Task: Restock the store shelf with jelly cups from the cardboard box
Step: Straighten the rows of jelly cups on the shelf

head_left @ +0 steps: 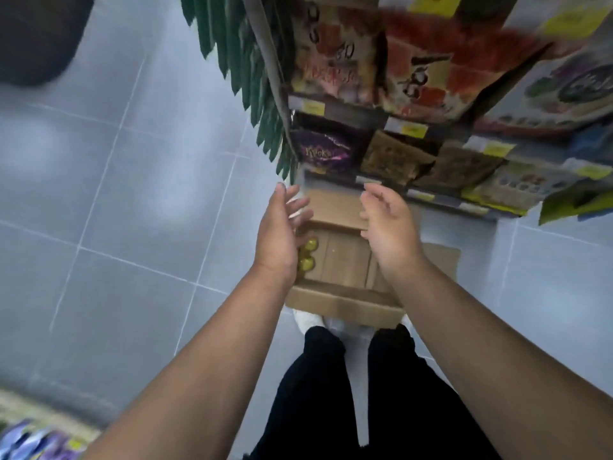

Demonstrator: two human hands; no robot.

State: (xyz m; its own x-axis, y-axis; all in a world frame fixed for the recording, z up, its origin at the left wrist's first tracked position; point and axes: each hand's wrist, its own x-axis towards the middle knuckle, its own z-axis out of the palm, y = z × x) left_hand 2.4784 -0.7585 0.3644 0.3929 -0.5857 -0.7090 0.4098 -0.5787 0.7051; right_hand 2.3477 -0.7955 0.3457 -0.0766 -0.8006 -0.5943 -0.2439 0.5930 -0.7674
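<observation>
View: head camera, looking straight down.
Left hand (280, 230): centre of the frame, over the left edge of the box (345, 260), fingers straight and spread, palm turned inward, holding nothing.
Right hand (389, 234): level with it over the box's right side, fingers loosely bent, also holding nothing.
Box: open cardboard on the floor (116, 210), flaps folded out, bottom mostly bare.
Jelly cups (308, 257): two yellow ones against the box's left wall, partly hidden behind the left hand.
Shelf (335, 107): upper right, blurred packets in rows with yellow price tags.
Shoes (310, 322): white, just below the box's near flap.
</observation>
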